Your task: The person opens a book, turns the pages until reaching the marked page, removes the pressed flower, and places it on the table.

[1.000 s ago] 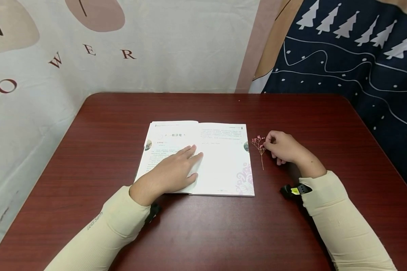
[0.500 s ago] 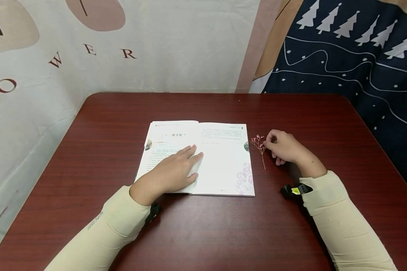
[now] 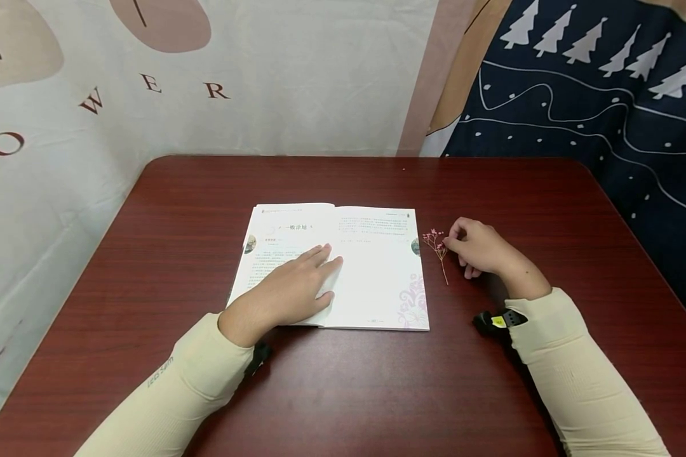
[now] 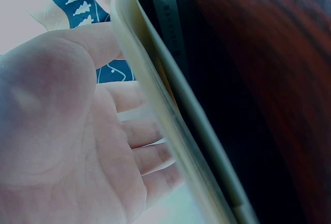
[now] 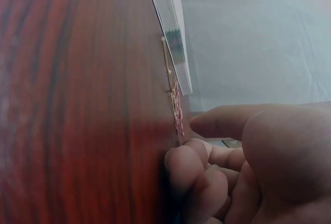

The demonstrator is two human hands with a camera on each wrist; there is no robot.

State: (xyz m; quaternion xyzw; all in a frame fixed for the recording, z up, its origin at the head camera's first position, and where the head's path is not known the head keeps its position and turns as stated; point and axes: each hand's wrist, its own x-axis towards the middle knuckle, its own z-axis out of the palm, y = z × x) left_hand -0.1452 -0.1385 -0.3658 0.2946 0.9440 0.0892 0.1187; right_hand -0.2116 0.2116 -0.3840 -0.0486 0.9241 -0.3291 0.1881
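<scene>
A book [image 3: 371, 273] lies spread on the table, with printed text and a pale purple floral corner pattern. My left hand [image 3: 291, 285] rests on its left page and gutter, fingers extended; the left wrist view shows the palm beside the book's lower edge [image 4: 170, 100]. Just right of the book is a small dried flower sprig [image 3: 437, 241] with pink blossoms and a thin stem [image 5: 167, 63]. My right hand [image 3: 479, 246] pinches it at the blossoms between thumb and curled forefinger, low over the table. Its other fingers curl beneath the palm.
The dark red wooden table [image 3: 343, 393] has rounded far corners. Behind it hang a pale cloth [image 3: 297, 82] with letters and a navy cloth [image 3: 577, 114] with white trees. A black wrist strap [image 3: 497, 320] sits at the right sleeve.
The sprig's stem end has swung slightly to the right, with the blossoms shifting a little left. The left hand and the book stay where they were.
</scene>
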